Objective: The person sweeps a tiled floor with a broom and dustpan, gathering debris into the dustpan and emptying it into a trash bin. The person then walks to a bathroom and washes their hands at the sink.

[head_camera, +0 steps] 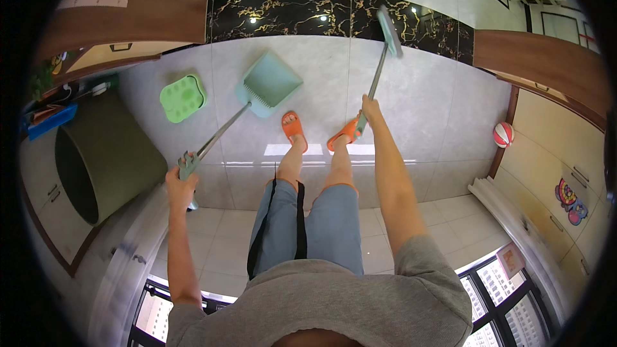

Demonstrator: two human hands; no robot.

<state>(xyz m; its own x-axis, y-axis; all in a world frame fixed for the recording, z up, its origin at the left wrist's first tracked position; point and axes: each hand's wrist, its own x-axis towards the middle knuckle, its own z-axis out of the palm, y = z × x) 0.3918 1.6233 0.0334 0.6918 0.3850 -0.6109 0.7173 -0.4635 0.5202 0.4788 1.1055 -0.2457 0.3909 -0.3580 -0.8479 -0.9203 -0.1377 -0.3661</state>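
My left hand [181, 187] grips the green top of a long-handled dustpan's metal pole [224, 129]. The pale blue-green dustpan [274, 79] rests on the grey tiled floor, its toothed inner edge nearest the pole. My right hand [370, 108] is closed around the metal handle of a broom [379, 72], near its green end grip [360, 126]. Reaching away from me, the broom's head [389, 33] lies over the black marble strip and looks slightly blurred. The bristles are hard to make out.
A lime-green plastic step stool [183, 99] stands left of the dustpan. Farther left is a large dark green bin [111, 159]. Black gold-veined marble [299, 12] crosses the floor ahead, between brown cabinets. A red-and-white ball [503, 135] sits by the right-hand cabinet [549, 154]. Orange slippers [293, 125] are on my feet.
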